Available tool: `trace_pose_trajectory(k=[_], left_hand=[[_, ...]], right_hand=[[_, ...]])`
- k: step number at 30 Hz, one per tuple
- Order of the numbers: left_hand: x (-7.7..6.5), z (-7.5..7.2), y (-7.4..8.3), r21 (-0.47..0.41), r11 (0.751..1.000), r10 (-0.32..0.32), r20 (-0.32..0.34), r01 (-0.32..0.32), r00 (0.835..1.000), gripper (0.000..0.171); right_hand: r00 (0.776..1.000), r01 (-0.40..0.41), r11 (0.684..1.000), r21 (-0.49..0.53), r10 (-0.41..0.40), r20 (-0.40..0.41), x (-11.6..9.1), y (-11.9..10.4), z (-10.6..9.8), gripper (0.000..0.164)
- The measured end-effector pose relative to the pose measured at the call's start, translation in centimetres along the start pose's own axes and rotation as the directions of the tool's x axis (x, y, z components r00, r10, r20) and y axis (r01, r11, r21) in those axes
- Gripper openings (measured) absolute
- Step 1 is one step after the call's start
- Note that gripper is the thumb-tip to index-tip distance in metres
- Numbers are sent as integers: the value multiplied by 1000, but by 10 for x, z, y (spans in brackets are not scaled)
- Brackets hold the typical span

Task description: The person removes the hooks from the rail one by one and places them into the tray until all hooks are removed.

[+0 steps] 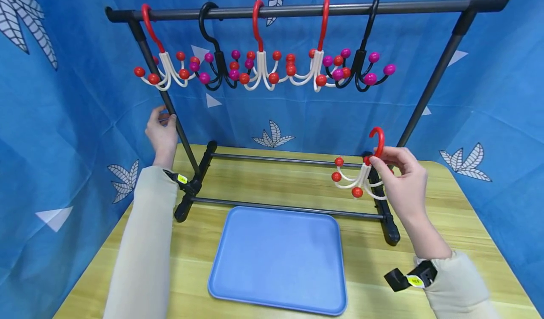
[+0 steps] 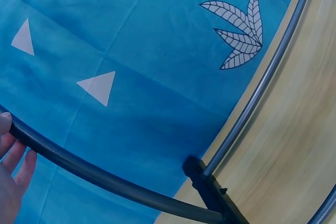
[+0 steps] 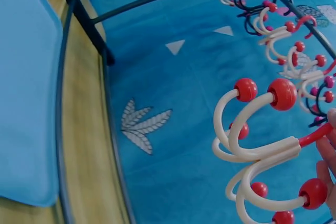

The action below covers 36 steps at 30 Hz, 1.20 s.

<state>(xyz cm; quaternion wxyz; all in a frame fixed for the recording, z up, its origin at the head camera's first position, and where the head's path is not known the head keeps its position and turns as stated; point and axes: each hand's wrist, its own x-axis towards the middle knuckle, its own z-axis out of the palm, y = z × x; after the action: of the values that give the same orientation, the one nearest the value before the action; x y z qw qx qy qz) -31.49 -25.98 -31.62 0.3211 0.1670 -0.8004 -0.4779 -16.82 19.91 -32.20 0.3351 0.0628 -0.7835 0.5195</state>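
My right hand (image 1: 405,179) pinches a multi-prong hanger (image 1: 364,170) by its red hook, in front of the rack's right post. White curved arms (image 3: 262,156) tipped with red balls spread from its stem; the hook's end points up, apart from the rail. Over at the left, my left hand (image 1: 163,132) holds the dark post (image 2: 94,174) of the rack, thumb on one side and fingers on the other. Along the top rail (image 1: 293,11) hang several similar hangers, some white with red hooks (image 1: 258,26), others black (image 1: 218,64) with magenta balls.
A blue tray (image 1: 278,257) lies on the wooden table (image 1: 191,262) in front of the rack. Two thin lower bars (image 1: 289,207) join the rack's black feet (image 1: 390,229). Blue cloth (image 1: 63,120) with leaf prints stands behind and at both sides.
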Motion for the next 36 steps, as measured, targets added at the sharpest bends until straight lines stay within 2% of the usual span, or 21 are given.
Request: trace_pose_trajectory(k=[9,12,17,23,30,36], left_hand=[[2,0,-4,4,1000,-13,13,13,1000,33],[2,0,-5,13,1000,-1,17,0,1000,33],[2,0,-6,26,999,23,21,-23,1000,32],[2,1,-5,17,999,38,20,-39,999,32],[2,2,-4,8,1000,22,40,-22,999,33],[2,0,-7,16,1000,23,56,-24,998,33]], right_hand=[[997,-35,999,36,32,71,-31,-15,17,17],[993,-78,995,59,72,92,-41,0,24,17],[985,-131,991,1,130,116,-56,32,34,17],[978,-150,985,-84,160,135,-71,40,41,14],[966,-190,980,-60,198,169,-86,55,44,13],[952,-192,970,-149,221,213,-102,64,49,12]])
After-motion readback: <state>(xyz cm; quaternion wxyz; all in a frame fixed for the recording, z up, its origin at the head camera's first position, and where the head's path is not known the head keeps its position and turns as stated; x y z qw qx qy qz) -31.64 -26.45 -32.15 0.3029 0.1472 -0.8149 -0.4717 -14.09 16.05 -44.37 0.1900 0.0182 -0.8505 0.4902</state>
